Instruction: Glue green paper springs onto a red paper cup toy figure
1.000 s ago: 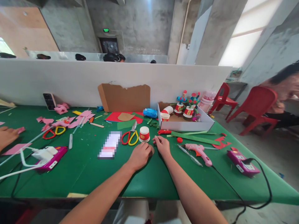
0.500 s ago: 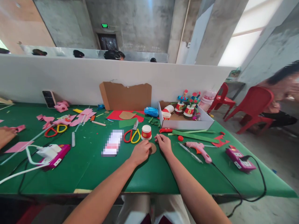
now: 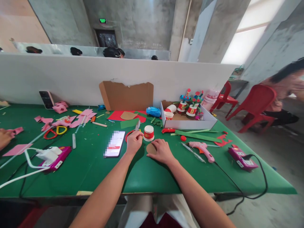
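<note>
A: Hands?

B: Left hand [image 3: 134, 142] is curled over the handles of the scissors [image 3: 135, 129], fingers closed on them as far as I can see; the grip itself is hidden under the knuckles. The blade tip sticks out past the hand, pointing away from the person.

A: Right?

B: Right hand [image 3: 161, 150] lies palm down, fingers loosely spread, pressing a brown cardboard disc [image 3: 150, 148] flat on the green table [image 3: 152, 177]. Only the disc's left edge shows.

A: What's between them?

B: A small red and white paper cup [image 3: 148, 132], upside down, just beyond both hands, touching neither.

A: Around that?

B: Phone [image 3: 114, 144] flat on the table, just left of the left hand. Pink glue gun [image 3: 202, 149] to the right of the right hand, cord trailing off the table edge. White box [image 3: 190, 122] behind the cup, with decorated cups inside. Sheet of cardboard [image 3: 127, 96] leans on the white partition [image 3: 71, 79]. Far left: a second pair of scissors [image 3: 54, 131], pink paper scraps [image 3: 71, 120], and another person's hand [image 3: 4, 138] at the frame edge.
</note>
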The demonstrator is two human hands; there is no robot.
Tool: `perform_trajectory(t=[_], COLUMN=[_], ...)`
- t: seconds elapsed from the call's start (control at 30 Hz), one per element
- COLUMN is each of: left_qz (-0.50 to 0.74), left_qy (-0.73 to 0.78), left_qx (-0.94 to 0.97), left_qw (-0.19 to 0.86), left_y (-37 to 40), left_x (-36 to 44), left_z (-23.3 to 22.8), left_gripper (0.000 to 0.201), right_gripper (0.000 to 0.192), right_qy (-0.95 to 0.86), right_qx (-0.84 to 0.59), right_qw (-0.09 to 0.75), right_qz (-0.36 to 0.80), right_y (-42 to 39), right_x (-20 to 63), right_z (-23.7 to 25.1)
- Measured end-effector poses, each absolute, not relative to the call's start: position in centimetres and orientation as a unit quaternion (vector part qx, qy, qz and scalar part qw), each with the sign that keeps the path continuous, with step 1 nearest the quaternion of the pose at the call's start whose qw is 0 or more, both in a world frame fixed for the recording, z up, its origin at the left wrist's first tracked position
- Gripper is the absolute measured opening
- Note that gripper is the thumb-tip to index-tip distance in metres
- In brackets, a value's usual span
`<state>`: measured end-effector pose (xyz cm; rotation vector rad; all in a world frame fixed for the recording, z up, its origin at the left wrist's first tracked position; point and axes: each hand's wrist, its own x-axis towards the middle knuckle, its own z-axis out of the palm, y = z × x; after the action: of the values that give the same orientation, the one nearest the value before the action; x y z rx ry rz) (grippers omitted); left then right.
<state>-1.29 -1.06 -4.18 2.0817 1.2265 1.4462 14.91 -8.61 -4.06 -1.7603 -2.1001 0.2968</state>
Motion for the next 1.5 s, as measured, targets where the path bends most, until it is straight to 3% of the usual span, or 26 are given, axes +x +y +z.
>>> perform_trajectory(t=[0.13, 0.33, 0.47, 0.57, 0.67, 0.83, 0.93, 1.27, 1.5], left_qz=[0.413, 0.277, 0.206, 0.184, 0.195, 0.21, 0.2, 0.206, 0.186], left_qy=[0.349, 0.231, 0.212, 0.218, 0.221, 0.222, 0.228, 0.213, 0.215], left_qx=[0.817, 0.898, 0.915, 0.916, 0.91, 0.904, 0.904, 0.917, 0.922], left_qw=[0.198, 0.25, 0.277, 0.282, 0.293, 0.3, 0.301, 0.267, 0.262], left_y=[-1.6, -1.9, -2.5, -2.7, -2.8, -2.7, -2.6, -2.8, -2.8], left_x=[-1.2, -0.8, -0.4, 0.0, 0.1, 0.2, 0.1, -0.1, -0.2], left_z=[-5.1, -5.0, -5.3, -5.7, -6.0, -6.0, -5.9, -5.0, -5.3], left_gripper=[0.021, 0.034, 0.039, 0.037, 0.033, 0.032, 0.033, 0.039, 0.034], right_gripper=[0.054, 0.073, 0.038, 0.021, 0.019, 0.016, 0.013, 0.017, 0.021], right_qy=[-0.741, -0.716, -0.688, -0.665, -0.642, -0.581, -0.585, -0.581, -0.545], right_qx=[-0.649, -0.657, -0.648, -0.67, -0.718, -0.81, -0.811, -0.814, -0.835], right_qw=[0.142, 0.193, 0.293, 0.302, 0.254, 0.071, 0.01, -0.006, -0.071], right_qz=[0.092, 0.138, 0.143, 0.134, 0.093, 0.034, 0.024, -0.01, -0.005], right_y=[-9.7, -11.0, -11.0, -10.8, -10.9, -12.3, -13.1, -13.5, -13.7], right_x=[15.6, 17.9, 19.7, 21.5, 23.9, 26.5, 26.1, 24.4, 23.4], right_z=[-3.2, -3.4, -3.7, -3.2, -1.8, 0.2, 0.4, -0.5, 0.7])
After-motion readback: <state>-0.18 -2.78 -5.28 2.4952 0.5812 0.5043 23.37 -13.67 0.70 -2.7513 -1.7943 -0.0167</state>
